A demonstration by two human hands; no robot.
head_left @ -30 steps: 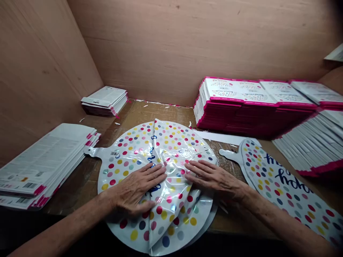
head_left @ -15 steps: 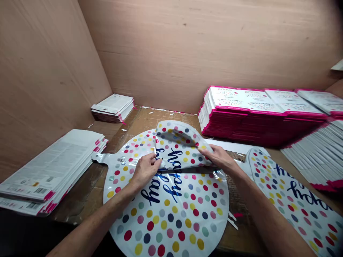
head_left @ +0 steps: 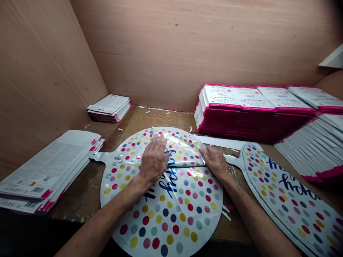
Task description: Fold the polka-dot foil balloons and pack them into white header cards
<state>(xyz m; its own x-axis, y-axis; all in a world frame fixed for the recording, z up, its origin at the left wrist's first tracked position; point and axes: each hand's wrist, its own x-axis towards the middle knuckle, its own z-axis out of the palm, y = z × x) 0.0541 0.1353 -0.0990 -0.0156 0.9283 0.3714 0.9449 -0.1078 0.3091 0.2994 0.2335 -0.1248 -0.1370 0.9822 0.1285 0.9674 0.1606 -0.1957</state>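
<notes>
A flat, round foil balloon (head_left: 171, 214) with coloured dots and dark blue lettering lies in front of me, its tail pointing left. On its upper part is a folded dotted foil balloon (head_left: 183, 153), its fold pressed low. My left hand (head_left: 154, 160) lies over the folded foil with its fingers stretched out. At the right end of the fold, my right hand (head_left: 214, 160) grips the foil edge between thumb and fingers. Part of the lettering is hidden under my left hand.
More dotted foil balloons (head_left: 289, 200) lie at the right. Stacks of white and pink printed packs (head_left: 241, 103) stand at the back right, with further white packs (head_left: 316, 146) below them. White packs (head_left: 50, 167) lie at the left, and a smaller stack (head_left: 109, 107) sits behind.
The raised, curled flap of foil has come down flat. My left hand has gone from a closed grip to lying spread on the fold; my right hand still grips the edge.
</notes>
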